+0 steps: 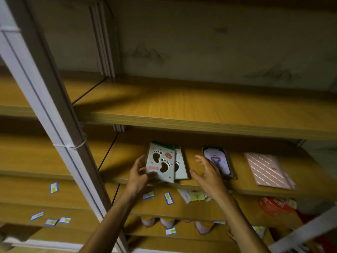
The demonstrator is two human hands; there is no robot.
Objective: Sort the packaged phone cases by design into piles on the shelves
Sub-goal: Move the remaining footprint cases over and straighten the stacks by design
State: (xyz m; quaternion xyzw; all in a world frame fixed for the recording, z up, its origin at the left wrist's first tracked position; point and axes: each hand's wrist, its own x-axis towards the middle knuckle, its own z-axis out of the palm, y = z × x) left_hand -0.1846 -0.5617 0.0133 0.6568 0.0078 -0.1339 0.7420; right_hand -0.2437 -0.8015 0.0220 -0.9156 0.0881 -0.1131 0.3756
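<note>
I had my left hand (139,173) curled round the lower left edge of a pale green packaged phone case printed with two dark footprints and a red blob (160,162), thumb pinching its front near the bottom. It sat tilted over a second package of the same footprint design (180,166) lying on the middle wooden shelf (209,186), so I judged I was setting it onto its matching pile. My right hand (207,172) hovered just beside that pile with fingers spread and loose, holding nothing, partly in front of a dark-framed case with a purple cartoon figure (219,162). Further right on the same board lay a pink package with white diagonal stripes (268,170), well apart from the others.

Three designs, three piles, then. The next move, as I saw it, called for lowering the case flat and squaring its edges against the one beneath, with the free hand ready to steady the stack.
</note>
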